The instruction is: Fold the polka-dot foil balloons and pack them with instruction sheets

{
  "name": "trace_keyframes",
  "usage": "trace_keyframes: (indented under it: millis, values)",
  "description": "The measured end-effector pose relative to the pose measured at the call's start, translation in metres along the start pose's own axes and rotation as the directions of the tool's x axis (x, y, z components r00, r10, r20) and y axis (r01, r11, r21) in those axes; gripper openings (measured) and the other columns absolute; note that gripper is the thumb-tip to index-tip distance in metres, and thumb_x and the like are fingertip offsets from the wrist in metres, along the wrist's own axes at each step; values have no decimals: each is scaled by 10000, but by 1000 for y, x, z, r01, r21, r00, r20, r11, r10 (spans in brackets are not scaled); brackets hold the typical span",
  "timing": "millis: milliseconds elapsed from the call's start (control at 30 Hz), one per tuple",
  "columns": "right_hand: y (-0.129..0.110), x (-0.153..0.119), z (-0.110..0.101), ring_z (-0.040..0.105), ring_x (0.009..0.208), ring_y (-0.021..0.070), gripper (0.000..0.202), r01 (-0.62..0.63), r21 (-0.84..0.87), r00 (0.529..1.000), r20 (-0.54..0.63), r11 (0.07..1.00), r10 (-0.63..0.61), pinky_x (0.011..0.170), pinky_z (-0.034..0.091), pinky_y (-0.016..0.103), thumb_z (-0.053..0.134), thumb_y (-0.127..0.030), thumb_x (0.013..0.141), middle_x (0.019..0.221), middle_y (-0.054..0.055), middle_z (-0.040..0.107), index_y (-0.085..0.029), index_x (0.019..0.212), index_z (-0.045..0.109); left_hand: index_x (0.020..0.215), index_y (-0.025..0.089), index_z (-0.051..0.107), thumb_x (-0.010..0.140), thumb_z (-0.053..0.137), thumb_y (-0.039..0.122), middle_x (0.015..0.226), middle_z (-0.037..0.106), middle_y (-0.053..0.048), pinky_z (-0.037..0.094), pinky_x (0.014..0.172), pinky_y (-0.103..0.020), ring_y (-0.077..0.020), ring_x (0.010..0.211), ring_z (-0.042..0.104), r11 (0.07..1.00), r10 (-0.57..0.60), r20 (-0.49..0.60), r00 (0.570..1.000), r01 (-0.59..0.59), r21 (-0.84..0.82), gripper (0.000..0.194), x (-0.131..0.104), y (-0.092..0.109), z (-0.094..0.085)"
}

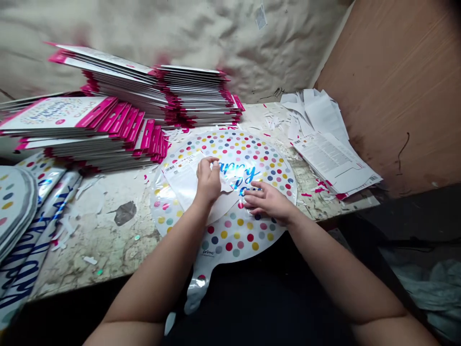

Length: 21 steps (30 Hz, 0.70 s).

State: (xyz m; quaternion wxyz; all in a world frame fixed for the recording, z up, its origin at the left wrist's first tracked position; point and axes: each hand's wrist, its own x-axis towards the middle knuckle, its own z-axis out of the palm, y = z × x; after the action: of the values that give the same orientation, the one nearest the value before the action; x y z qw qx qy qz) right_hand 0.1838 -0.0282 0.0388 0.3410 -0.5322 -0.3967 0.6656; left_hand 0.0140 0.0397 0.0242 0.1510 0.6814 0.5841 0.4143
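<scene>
A round flat foil balloon (234,235) with coloured dots and blue lettering lies on the worktable, its tail hanging over the front edge. On its left part rests a white printed sheet (182,180). My left hand (209,181) is over the sheet's right side, fingers curled and pressed together; what they hold, if anything, is hidden. My right hand (268,202) is on the right of the lettering, fingers spread and slightly bent over the balloon, with nothing visible in it.
Stacks of pink-edged packets (126,96) stand at the back left. More dotted foil balloons (16,206) lie at the far left. Printed sheets (334,161) are piled at the right, by a brown board (403,86). Paper scraps litter the worktable (122,245).
</scene>
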Motion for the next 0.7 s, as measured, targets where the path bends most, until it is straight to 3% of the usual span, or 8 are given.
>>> trace_keyframes:
  millis: [100,167,300,400,467,533,633,700]
  values:
    - [4,18,3,611,676,135,603,116,-361,983,-94,925,-160,571,513,277,658,-361,728,1059,82,599,-221,1253,395,1080,178,443,870,290,201,1077,527,-103,406,855,-388,-203,1010,494,996,-73,94,993,76,-36,261,12,-24,-2]
    - [4,27,2,577,636,113,468,188,-543,947,-122,818,-299,577,498,262,653,-343,723,923,31,609,-225,1148,497,1091,200,485,792,402,155,1139,529,-86,389,897,-380,-206,1063,484,995,90,304,949,-98,11,314,20,-24,-15]
    - [5,34,-5,563,612,98,358,200,-487,958,-85,850,-274,537,491,231,657,-309,710,847,21,601,-187,1033,563,1077,202,552,631,624,200,1231,499,-120,323,941,-468,-308,1163,402,770,248,815,523,-617,162,452,37,-6,-35]
    - [5,33,-13,581,623,103,350,166,-352,973,-94,921,-211,511,489,217,677,-294,700,859,33,603,-173,1010,571,849,160,617,454,774,257,1029,594,-129,359,863,-448,-335,1037,471,665,135,910,393,-716,210,436,54,5,-33]
    - [6,29,-19,603,679,114,351,157,-244,978,-95,957,-184,521,494,207,695,-322,694,906,47,609,-177,992,577,685,168,600,387,801,271,795,620,-66,398,767,-374,-281,862,535,732,54,940,336,-654,191,374,69,8,-33]
    - [8,22,-27,622,771,137,374,162,-78,982,-80,984,-168,581,517,222,675,-406,718,990,72,613,-183,1001,575,610,181,563,426,790,311,595,558,3,398,646,-299,-200,660,532,860,15,929,369,-478,176,320,82,10,-39]
    - [10,8,-32,615,936,191,530,199,223,977,31,954,-211,757,530,311,590,-582,730,1127,104,594,-207,1102,537,749,187,571,548,751,360,540,524,40,382,563,-252,-139,540,506,999,34,769,638,-5,-41,320,85,16,-56]
    - [6,1,-28,595,998,211,613,261,287,950,93,922,-298,834,503,348,653,-569,676,1161,95,590,-230,1162,499,918,186,567,607,734,357,624,592,19,419,589,-257,-142,587,557,885,-38,653,756,329,-329,392,68,23,-64]
